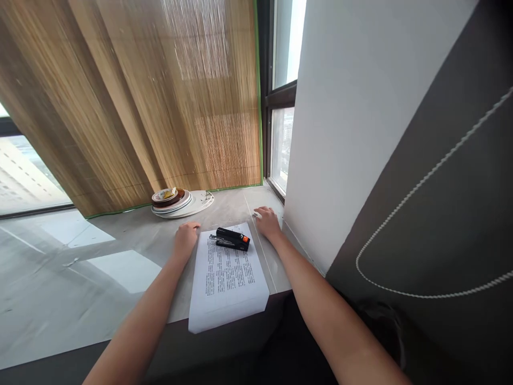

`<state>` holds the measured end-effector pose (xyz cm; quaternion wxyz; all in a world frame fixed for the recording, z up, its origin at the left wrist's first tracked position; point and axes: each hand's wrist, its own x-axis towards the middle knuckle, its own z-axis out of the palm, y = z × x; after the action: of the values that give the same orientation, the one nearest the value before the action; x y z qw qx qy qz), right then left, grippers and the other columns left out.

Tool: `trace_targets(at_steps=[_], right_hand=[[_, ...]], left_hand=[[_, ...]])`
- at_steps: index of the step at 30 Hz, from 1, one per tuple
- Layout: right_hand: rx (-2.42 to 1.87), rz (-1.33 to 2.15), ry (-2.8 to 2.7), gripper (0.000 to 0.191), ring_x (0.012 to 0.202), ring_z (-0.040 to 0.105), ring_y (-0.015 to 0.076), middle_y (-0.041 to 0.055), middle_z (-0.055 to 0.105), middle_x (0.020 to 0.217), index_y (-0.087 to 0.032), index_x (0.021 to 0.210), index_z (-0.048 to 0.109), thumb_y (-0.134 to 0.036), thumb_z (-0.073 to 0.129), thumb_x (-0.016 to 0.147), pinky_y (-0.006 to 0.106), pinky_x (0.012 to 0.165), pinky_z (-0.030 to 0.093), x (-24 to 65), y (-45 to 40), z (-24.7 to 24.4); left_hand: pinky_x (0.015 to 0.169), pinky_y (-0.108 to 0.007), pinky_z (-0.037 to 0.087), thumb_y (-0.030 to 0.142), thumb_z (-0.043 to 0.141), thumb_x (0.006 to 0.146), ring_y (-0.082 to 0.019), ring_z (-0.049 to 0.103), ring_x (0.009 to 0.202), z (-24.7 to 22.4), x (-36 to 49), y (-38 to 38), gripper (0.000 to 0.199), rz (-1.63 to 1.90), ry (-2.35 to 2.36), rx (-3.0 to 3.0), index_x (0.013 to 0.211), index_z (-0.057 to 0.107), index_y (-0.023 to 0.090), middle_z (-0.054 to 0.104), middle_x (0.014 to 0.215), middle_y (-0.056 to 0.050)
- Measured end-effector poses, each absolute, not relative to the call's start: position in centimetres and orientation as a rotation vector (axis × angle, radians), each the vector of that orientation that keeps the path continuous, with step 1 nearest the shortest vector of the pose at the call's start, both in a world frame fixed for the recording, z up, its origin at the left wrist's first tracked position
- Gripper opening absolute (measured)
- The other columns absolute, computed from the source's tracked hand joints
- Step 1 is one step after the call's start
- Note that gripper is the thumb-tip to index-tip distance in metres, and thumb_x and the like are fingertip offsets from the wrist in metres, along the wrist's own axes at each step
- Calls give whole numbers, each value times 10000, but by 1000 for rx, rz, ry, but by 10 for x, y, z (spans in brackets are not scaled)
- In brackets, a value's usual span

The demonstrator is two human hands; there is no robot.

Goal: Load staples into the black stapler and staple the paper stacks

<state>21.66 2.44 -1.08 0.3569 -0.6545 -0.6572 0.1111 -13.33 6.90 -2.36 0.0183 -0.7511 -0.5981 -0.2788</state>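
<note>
My left hand (186,239) rests on the grey ledge beside the upper left edge of some printed paper (230,283). Its fingers are loosely bent, one stretches toward the paper, and I see nothing held. Across the paper, my right hand (267,222) lies on the ledge with its fingers bent and apart. A small silvery bit (255,215) shows at its fingertips; what it is I cannot make out. On the top part of the paper lies a black stapler (230,239) with an orange patch, its metal end pointing left. Neither hand touches the stapler.
Stacked plates (172,206) stand behind my left hand, against a bamboo blind (180,107). A white wall (340,107) rises close on the right, with a hanging bead cord (385,224). The paper's lower end hangs over the front edge of the ledge (132,310).
</note>
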Motion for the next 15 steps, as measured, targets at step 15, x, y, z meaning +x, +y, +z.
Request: trace_targets(at_steps=[15], right_hand=[[-1337,453,-1870,489,1220,651,286,92,735,1281,-259,1383,684,-324,754,903,391,1042,482,154,-52,-2]], left_hand=[[881,-426,619,284,549,920,-300,770,978,-31,-138,-21,301,-1521,-1686,-2283,1078,788,192,809,1102,-127]])
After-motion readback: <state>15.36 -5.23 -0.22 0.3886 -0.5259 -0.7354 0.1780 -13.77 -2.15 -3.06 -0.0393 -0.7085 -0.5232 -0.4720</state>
